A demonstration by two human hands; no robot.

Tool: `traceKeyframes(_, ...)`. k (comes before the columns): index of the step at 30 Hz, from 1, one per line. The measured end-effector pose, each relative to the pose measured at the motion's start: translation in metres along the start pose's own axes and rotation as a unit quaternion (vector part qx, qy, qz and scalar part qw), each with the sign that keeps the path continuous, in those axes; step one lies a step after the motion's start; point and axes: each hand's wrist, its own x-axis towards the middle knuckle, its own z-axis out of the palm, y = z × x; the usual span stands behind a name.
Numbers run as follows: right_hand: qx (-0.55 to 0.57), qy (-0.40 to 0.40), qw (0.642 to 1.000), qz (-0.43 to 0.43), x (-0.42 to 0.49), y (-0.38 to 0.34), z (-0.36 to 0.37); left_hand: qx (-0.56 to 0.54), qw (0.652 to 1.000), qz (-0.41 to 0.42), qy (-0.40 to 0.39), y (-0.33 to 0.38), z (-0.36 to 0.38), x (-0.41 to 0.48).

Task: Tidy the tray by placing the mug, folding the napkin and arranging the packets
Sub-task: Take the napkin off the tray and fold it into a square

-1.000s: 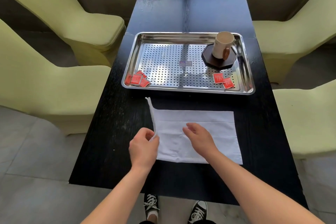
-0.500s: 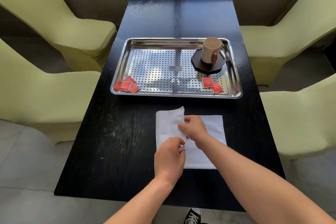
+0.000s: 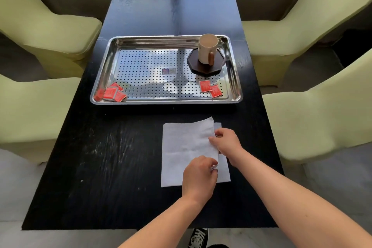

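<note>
While the napkin (image 3: 187, 147) lies on the table (image 3: 100, 167) just short of the tray (image 3: 165, 101), it is folded over and nearly square. Its crease runs near to far on the left, and its free edge on the right stops short of the lower layer's edge. The left hand (image 3: 199, 177) pinches that edge's near corner, knuckles up. The right hand (image 3: 227, 143) pinches it farther along, forearm slanting in from the right. One mug (image 3: 207, 48) stands upright on one coaster (image 3: 207, 66) in the tray's far right corner, handle toward the person. Two packets (image 3: 209, 88) lie near right; about four overlap near left.
</note>
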Motion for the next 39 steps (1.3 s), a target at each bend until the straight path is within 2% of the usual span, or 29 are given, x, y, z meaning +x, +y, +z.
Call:
traceKeyframes(6, -0.024, 0.006, 1.0, 0.001, 0.003, 0.015, -0.016, 0.006, 0.999, 0.008, -0.032, 0.009, 0.028, -0.003)
traceKeyframes(12, -0.024, 0.009, 1.0, -0.009, 0.011, 0.025, -0.023, 0.014, 0.999, 0.025, -0.032, 0.011, 0.041, -0.001)
traceKeyframes(17, -0.037, 0.025, 0.999, -0.014, 0.015, 0.035, -0.029, 0.007, 0.99, 0.067, -0.124, 0.005, 0.048, -0.009)
traceKeyframes(19, -0.07, 0.043, 0.996, -0.022, 0.009, 0.043, -0.032, 0.015, 0.989, 0.068, -0.131, -0.005, 0.047, -0.015)
traceKeyframes(25, -0.087, 0.057, 0.995, -0.003, -0.017, 0.069, -0.03, 0.093, 0.994, -0.014, -0.047, -0.046, 0.022, -0.02)
traceKeyframes(29, -0.132, 0.063, 0.989, 0.014, -0.035, 0.077, -0.024, 0.145, 0.98, -0.13, 0.033, -0.066, -0.001, -0.023)
traceKeyframes(33, -0.176, 0.07, 0.981, 0.041, -0.049, 0.08, -0.021, 0.051, 0.969, -0.239, 0.036, -0.079, -0.016, -0.022)
traceKeyframes(39, -0.135, 0.081, 0.984, 0.084, -0.058, 0.083, -0.017, -0.015, 0.966, -0.257, 0.026, -0.084, -0.022, -0.012)
